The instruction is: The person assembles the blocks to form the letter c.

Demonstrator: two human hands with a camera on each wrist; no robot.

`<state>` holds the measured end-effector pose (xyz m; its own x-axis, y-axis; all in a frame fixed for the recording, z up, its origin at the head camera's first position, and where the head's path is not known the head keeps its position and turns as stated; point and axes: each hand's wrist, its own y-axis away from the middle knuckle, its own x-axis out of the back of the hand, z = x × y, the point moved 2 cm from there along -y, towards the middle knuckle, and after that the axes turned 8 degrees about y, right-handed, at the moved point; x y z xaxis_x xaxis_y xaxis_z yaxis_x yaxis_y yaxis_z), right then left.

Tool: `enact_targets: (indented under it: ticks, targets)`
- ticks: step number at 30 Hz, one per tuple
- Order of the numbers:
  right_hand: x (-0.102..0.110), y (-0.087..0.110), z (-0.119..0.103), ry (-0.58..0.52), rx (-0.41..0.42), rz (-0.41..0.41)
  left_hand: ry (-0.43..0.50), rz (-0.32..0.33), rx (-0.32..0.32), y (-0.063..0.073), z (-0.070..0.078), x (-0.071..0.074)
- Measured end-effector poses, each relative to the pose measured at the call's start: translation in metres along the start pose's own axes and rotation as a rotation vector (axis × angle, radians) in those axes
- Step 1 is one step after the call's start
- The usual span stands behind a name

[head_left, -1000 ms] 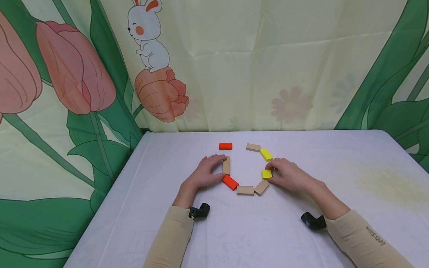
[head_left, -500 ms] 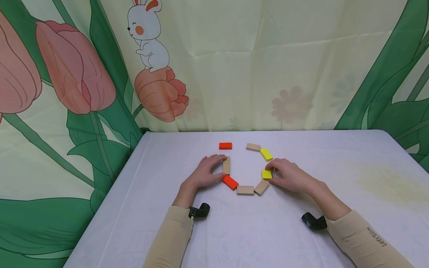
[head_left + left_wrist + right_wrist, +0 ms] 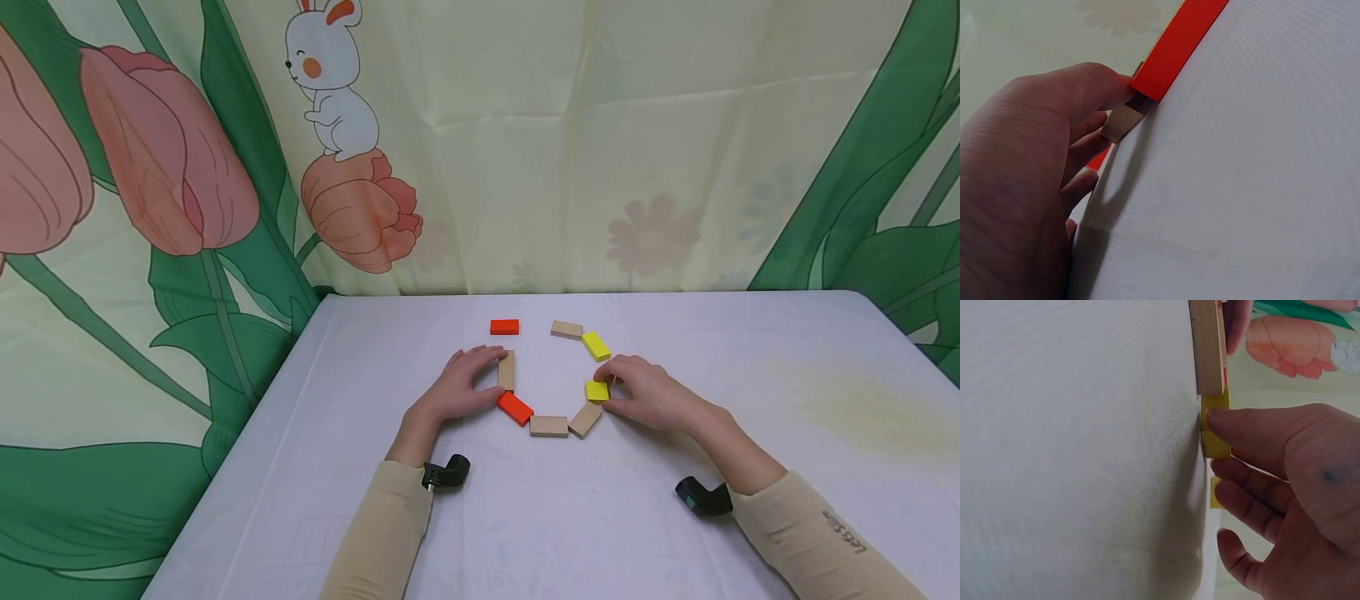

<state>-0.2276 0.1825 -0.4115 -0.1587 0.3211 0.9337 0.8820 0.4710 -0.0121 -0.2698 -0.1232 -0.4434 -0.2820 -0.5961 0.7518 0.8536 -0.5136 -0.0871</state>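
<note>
On the left side of a ring of blocks, my left hand (image 3: 468, 383) holds a plain wooden block (image 3: 507, 372) by its two ends, thumb at the near end and index finger at the far end. A red block (image 3: 515, 408) lies against that near end, beside the thumb, seen large in the left wrist view. Across the ring, my right hand (image 3: 645, 392) pinches a yellow block (image 3: 597, 392) between thumb and fingers. In the right wrist view the thumb presses the yellow block's side, close to the end of a plain wooden block (image 3: 1209, 347).
Another plain block (image 3: 549, 427) lies at the ring's near side. At the far side are a second red block (image 3: 505, 327), a plain block (image 3: 567, 329) and a second yellow block (image 3: 596, 346). A white cloth covers the table (image 3: 375, 333); a printed curtain (image 3: 525, 167) hangs behind.
The yellow block in my right hand has shifted very slightly toward me, and the right wrist has edged a little to the right. My left hand and the other blocks stay put.
</note>
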Motion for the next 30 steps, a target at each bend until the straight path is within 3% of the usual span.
enact_targets:
  ticks: [30]
  targets:
    - [0.0066,0.0034,-0.001,-0.001,0.007,-0.002,0.005,0.001,0.001,0.0002,0.0008,0.0003]
